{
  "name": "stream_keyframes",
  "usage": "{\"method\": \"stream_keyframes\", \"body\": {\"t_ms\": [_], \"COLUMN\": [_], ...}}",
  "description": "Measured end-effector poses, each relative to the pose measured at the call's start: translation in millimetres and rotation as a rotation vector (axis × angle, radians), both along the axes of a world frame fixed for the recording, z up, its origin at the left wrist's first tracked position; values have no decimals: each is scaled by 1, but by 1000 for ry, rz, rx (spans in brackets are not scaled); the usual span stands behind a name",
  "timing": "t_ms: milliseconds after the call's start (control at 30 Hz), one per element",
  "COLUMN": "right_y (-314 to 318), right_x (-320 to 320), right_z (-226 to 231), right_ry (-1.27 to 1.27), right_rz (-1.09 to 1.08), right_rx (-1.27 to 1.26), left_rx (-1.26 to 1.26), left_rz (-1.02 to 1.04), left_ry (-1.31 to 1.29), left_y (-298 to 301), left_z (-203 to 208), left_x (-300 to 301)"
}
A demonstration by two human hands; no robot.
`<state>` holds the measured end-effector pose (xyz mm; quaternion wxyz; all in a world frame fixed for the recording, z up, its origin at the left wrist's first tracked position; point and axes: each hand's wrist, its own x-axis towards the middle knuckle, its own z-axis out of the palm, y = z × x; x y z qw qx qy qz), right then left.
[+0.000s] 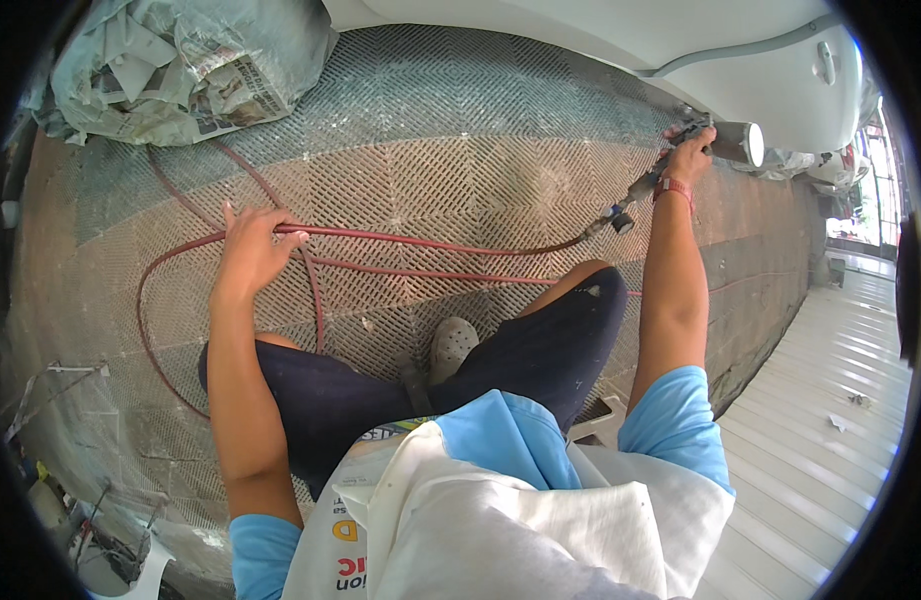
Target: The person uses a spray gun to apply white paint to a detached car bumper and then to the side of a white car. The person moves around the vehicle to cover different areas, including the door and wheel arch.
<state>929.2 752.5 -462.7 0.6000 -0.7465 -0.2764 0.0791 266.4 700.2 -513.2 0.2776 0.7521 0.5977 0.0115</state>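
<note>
In my right hand [688, 160] is a spray gun [648, 182] with a pale cup [737, 144], held out at the far right beside a white car body panel [760, 85]. A red air hose [430, 240] runs from the fitting at the gun's handle leftward to my left hand [252, 245]. The hose passes under the thumb of that hand, whose fingers close around it. A red band circles my right wrist. The gun's nozzle is hard to make out behind my fingers.
A wheel wrapped in newspaper and plastic [195, 75] stands at the far left. More hose [145, 300] loops across the patterned floor mat [460, 190] and around my legs. White ribbed panelling [820, 400] lies at the right. Assorted clutter [95, 540] sits at the lower left.
</note>
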Motion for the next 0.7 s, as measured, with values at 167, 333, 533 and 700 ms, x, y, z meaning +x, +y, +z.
{"method": "stream_keyframes", "body": {"t_ms": [167,333,533,700], "right_y": [6,-8,-25,-24], "right_x": [-27,-131,-268,-337], "right_z": [13,9,14,29], "right_ry": [34,217,161,299], "right_rz": [-12,261,661,907], "right_rx": [115,82,50,72], "left_rx": [88,136,157,138], "left_rz": [114,243,291,283], "left_ry": [-12,138,223,212], "left_y": [-1,13,21,24], "left_z": [-9,-19,-34,-39], "left_x": [-11,-27,-34,-39]}}
